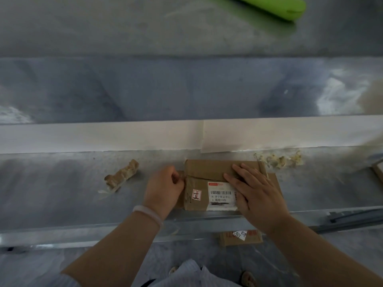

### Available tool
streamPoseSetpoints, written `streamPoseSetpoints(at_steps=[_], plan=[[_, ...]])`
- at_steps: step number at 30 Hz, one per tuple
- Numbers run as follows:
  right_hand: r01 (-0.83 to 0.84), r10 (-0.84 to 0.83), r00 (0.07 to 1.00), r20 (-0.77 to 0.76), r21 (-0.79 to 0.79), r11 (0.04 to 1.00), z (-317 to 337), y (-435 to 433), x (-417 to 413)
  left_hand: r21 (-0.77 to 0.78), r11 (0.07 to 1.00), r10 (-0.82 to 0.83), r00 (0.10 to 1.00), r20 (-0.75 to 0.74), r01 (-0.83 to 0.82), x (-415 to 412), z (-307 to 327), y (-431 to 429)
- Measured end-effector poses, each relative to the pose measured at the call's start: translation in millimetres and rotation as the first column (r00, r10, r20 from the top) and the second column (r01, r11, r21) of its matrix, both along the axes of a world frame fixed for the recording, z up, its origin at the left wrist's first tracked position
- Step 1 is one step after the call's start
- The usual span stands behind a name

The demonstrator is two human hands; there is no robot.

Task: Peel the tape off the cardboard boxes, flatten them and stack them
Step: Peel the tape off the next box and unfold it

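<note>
The cardboard box [207, 168] is laid on the metal table [62, 193]. It is pressed down by the right hand [257, 193], fingers straight. Its left end is pinched by the left hand [163, 189], fingers curled. Whether tape or a flap is pinched cannot be told.

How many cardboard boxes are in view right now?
2: a labelled box on the metal bench, and a second box on the floor beneath. A cardboard edge at far right may be a third.
</note>
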State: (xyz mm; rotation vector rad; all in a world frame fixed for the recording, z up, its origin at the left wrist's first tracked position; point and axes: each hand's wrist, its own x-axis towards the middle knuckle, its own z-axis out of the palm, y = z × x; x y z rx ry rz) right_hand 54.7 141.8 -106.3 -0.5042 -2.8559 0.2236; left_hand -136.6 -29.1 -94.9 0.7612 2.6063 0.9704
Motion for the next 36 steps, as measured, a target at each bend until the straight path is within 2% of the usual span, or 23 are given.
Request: streamPoseSetpoints(at_steps=[2, 5, 9, 11, 12, 13, 14, 15, 17, 20, 23, 26, 28, 30, 32, 36], plan=[[0.001, -0.001, 1.000, -0.006, -0.004, 1.000, 0, 0, 0, -0.027, 0.999, -0.035, 0.999, -0.033, 0.034, -2, -1, 1], [-0.003, 0.003, 1.000, -0.008, -0.006, 1.000, 0, 1, 0, -0.088, 0.996, -0.025, 1.000, -0.006, 0.025, -9, -6, -2], [-0.004, 0.004, 1.000, -0.021, -0.006, 1.000, -1, 1, 0, -0.060, 0.996, -0.072, 0.997, -0.016, 0.071, -7, -8, -5], [0.001, -0.001, 1.000, -0.028, -0.006, 1.000, -1, 1, 0, -0.017, 0.998, -0.060, 0.993, 0.101, 0.062, -4, -5, -4], [0.002, -0.003, 1.000, -0.029, -0.007, 1.000, -1, 1, 0, 0.058, 0.998, -0.007, 0.962, 0.273, -0.009, -5, -5, -4], [0.002, -0.002, 1.000, -0.029, -0.006, 1.000, -1, 1, 0, 0.147, 0.981, 0.038, 0.863, 0.503, -0.129, -6, -3, -4], [0.000, 0.000, 1.000, -0.027, -0.005, 1.000, -1, 1, 0, 0.201, 0.944, 0.046, 0.709, 0.703, -0.261, -6, -1, -4], [-0.002, 0.002, 1.000, -0.024, -0.006, 1.000, -1, 1, 0, 0.223, 0.909, 0.019, 0.571, 0.821, -0.351, -7, -1, -5], [-0.002, 0.001, 1.000, -0.016, -0.013, 1.000, 0, 1, 0, 0.250, 0.886, -0.059, 0.440, 0.896, -0.391, -8, -4, -7], [-0.005, 0.005, 1.000, -0.005, -0.017, 1.000, -1, 1, 0, 0.264, 0.893, -0.118, 0.376, 0.919, -0.365, -9, -9, -6], [-0.013, 0.013, 1.000, 0.003, -0.020, 1.000, 0, 2, 0, 0.232, 0.924, -0.082, 0.436, 0.896, -0.302, -12, -10, -3], [-0.017, 0.018, 1.000, 0.026, -0.020, 1.000, 2, 2, -1, 0.172, 0.963, -0.004, 0.629, 0.778, -0.206, -15, -15, -2], [-0.026, 0.027, 0.999, 0.027, -0.026, 0.999, 3, 2, -2, 0.123, 0.986, 0.013, 0.784, 0.621, -0.114, -15, -17, -4], [-0.031, 0.031, 0.999, 0.015, -0.033, 0.999, 3, 2, -2, 0.036, 0.999, -0.026, 0.952, 0.306, 0.015, -18, -17, -7], [-0.032, 0.032, 0.999, 0.011, -0.029, 0.999, 4, 2, -2, -0.021, 0.998, -0.055, 0.998, 0.027, 0.055, -26, -11, -14], [-0.047, 0.046, 0.999, -0.014, -0.045, 0.998, 2, 2, -3, -0.004, 0.999, -0.037, 0.994, -0.100, 0.037, -55, -1, -34]])
